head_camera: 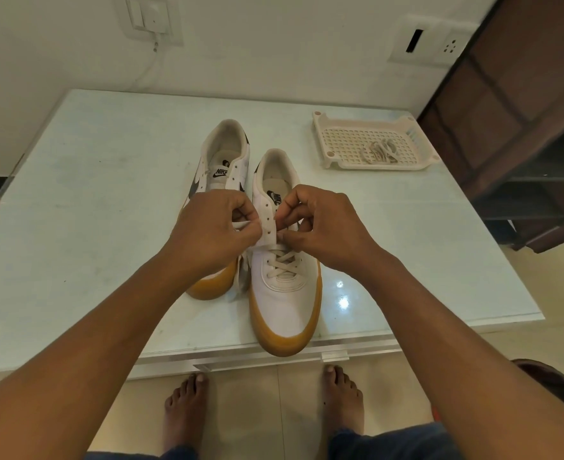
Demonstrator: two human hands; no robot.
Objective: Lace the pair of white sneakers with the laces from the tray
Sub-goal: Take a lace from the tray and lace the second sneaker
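A: Stage of lacing?

B: Near shoe: laced through the lowest rows only, with a few crossings above the toe and bare eyelets higher up. Far shoe: unlaced as far as visible, partly hidden behind the left hand. Spare lace: bundled in the tray, untouched. Judged well under half done.

A: Fingers?

B: Left hand: curled, pinching one end of the lace at the left eyelet strip. Right hand: curled, pinching at the right strip, probably on the other end, though not fully clear.

A: Position and heading?

B: Near shoe: left of the tray and closer to the front edge of the table, with the toe reaching that edge. Long axis front to back; toe pointing away from the tray's end of the table, toward the bare feet below; heel toward the wall. Far shoe: further left of the tray, just beside the near shoe, roughly parallel, toe the same way but angled slightly outward.
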